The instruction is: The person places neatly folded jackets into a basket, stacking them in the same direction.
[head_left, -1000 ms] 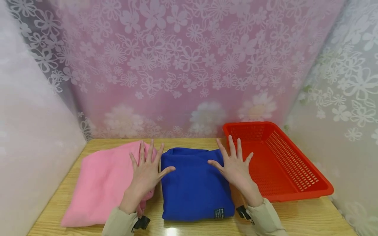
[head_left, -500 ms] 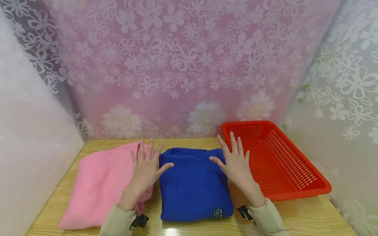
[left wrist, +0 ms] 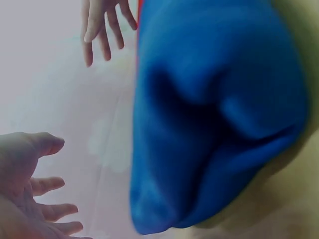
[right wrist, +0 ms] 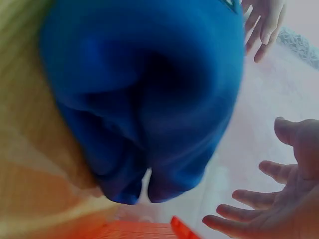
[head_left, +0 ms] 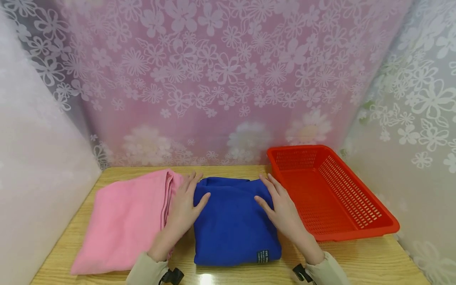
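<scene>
A folded blue garment (head_left: 233,225) with a small dark label at its lower right corner lies in the middle of the table. My left hand (head_left: 184,208) hovers at its left edge, thumb out over the blue cloth. At the right edge is my right hand (head_left: 284,208), its fingers spread and slightly bent. Both wrist views show the garment's folded side; the left hand (left wrist: 25,191) and the right hand (right wrist: 279,189) hold nothing there. A folded pink garment (head_left: 124,221) lies to the left, partly behind my left hand and forearm.
A red plastic basket (head_left: 374,231) with slotted walls stands at the right, close beside my right hand. The wooden table (head_left: 228,171) ends at a pink floral curtain (head_left: 228,99) behind, with pale curtains on both sides.
Both hands have lowered toward the sides of the blue garment, and their spread fingers have drawn closer together and bent a little. The garments and basket stay in place.
</scene>
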A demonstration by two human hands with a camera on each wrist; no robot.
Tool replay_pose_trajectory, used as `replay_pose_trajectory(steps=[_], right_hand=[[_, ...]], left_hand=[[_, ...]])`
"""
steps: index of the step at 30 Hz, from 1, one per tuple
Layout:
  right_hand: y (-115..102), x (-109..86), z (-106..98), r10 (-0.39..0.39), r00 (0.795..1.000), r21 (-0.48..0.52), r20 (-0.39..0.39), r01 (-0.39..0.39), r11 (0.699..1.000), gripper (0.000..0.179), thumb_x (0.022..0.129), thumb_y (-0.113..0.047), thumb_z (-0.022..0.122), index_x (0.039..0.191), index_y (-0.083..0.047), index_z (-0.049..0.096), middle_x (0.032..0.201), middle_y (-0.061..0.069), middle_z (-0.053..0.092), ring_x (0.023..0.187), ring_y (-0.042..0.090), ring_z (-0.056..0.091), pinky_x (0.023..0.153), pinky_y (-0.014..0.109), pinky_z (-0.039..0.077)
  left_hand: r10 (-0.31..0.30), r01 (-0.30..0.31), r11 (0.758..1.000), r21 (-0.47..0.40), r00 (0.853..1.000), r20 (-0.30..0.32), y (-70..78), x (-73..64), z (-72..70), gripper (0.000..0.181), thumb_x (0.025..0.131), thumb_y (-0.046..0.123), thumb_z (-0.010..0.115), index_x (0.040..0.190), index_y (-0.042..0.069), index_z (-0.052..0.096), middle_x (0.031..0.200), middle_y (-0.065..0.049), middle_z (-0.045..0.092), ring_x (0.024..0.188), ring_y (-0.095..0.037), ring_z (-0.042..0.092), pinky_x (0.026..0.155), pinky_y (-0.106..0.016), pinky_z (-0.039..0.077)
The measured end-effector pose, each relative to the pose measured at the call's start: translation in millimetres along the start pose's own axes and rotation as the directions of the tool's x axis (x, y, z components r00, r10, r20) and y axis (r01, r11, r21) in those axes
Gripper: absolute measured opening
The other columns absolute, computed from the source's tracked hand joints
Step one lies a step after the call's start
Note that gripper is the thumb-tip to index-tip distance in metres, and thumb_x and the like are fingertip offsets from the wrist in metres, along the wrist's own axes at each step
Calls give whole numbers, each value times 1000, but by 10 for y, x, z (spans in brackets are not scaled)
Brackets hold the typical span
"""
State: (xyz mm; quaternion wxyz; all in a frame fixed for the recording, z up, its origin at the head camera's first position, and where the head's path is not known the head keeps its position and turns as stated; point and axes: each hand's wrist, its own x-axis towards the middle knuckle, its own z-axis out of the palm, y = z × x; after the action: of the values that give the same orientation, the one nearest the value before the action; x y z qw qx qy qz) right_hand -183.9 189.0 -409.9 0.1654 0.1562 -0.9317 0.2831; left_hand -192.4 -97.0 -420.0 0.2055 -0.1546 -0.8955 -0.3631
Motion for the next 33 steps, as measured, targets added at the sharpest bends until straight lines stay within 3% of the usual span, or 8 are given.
replay_pose_trajectory(steps=[4,8,12,17,21,23,30,33], right_hand=[[62,-74,57,15,999,-7,47,-15,1000,66,98,-32,68,156,-16,41,161,22,33,140,47,40,104,70,37],[106,-147,88,45,995,-7,93,-44,999,66,98,-29,68,157,-16,40,161,27,28,139,51,41,101,71,40],[135,-206,104,138,974,9,178,-142,990,63,101,-30,64,157,-16,39,161,32,22,136,55,41,98,72,41],[186,-271,105,280,916,12,287,-296,955,65,104,-45,55,161,-22,32,161,31,25,138,54,40,101,73,37],[232,-311,109,308,900,55,310,-340,939,68,102,-54,52,161,-28,29,154,25,43,128,46,55,100,63,45],[240,-320,106,308,897,85,317,-350,933,69,102,-56,51,161,-31,28,152,22,47,125,43,59,99,60,48],[277,-323,117,295,886,165,359,-371,914,70,101,-55,53,162,-35,25,157,21,40,134,43,51,104,61,44],[294,-332,131,298,890,169,346,-371,913,69,101,-52,56,161,-34,27,152,23,46,124,39,59,97,56,49]], left_hand=[[0,0,1000,19,1000,19,-57,-106,120,60,96,24,72,146,0,49,152,-33,39,139,-53,39,106,-67,38],[-58,55,998,33,995,82,-122,-228,194,64,95,24,72,149,0,46,154,-36,33,138,-56,38,106,-68,38],[-116,112,993,39,982,146,-169,-325,229,68,96,25,71,152,1,42,157,-37,26,138,-57,36,107,-69,36],[-184,188,982,10,950,254,-158,-392,240,70,97,31,69,155,4,38,158,-37,24,136,-57,40,105,-67,39],[-238,267,963,-45,914,328,-115,-404,231,72,98,36,67,157,7,36,158,-38,22,133,-58,43,102,-67,42],[-252,288,956,-61,908,336,-94,-407,230,73,98,36,67,157,8,35,159,-37,21,133,-58,44,100,-67,42],[-279,315,946,-77,911,305,-112,-421,276,72,98,32,67,157,9,33,155,-35,31,128,-55,50,97,-68,44],[-286,327,941,-90,907,308,-126,-416,276,72,98,32,67,157,10,33,153,-33,36,130,-54,48,98,-69,43]])
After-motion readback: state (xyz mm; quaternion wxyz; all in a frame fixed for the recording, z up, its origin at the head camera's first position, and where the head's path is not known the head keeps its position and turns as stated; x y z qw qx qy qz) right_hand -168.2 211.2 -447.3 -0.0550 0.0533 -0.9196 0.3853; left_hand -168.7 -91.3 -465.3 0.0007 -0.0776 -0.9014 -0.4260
